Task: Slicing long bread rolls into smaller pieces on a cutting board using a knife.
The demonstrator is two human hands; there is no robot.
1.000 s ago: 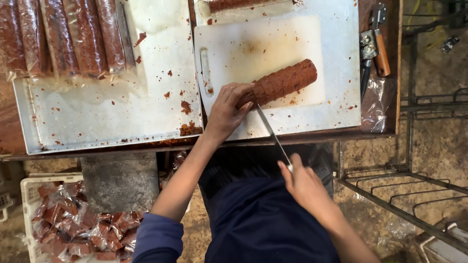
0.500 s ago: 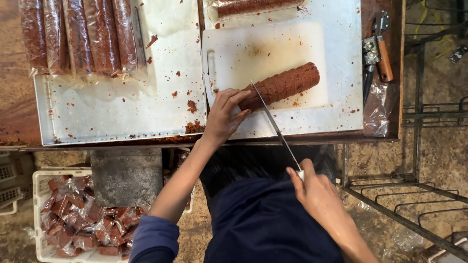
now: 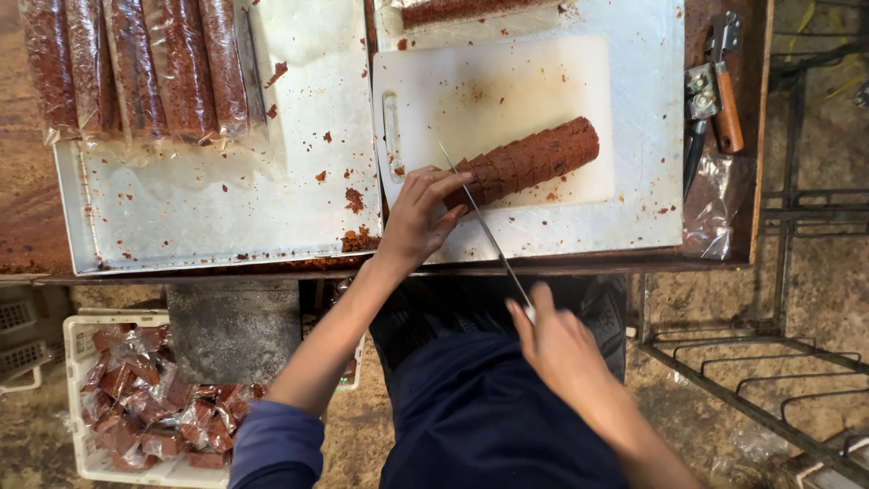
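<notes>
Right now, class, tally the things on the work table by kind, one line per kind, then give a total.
Wrapped brown rolls: 5
Unwrapped brown rolls: 2, one under the left hand on the board, one at the top edge
White cutting board: 1
Long knife, held in the right hand: 1
Metal trays: 2
Total: 11

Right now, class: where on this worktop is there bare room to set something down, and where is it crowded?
Free: the left metal tray below the wrapped rolls, crumbs only; the white cutting board above the brown log. Crowded: around the left hand and knife held by the right hand; the tools at the right edge.
</notes>
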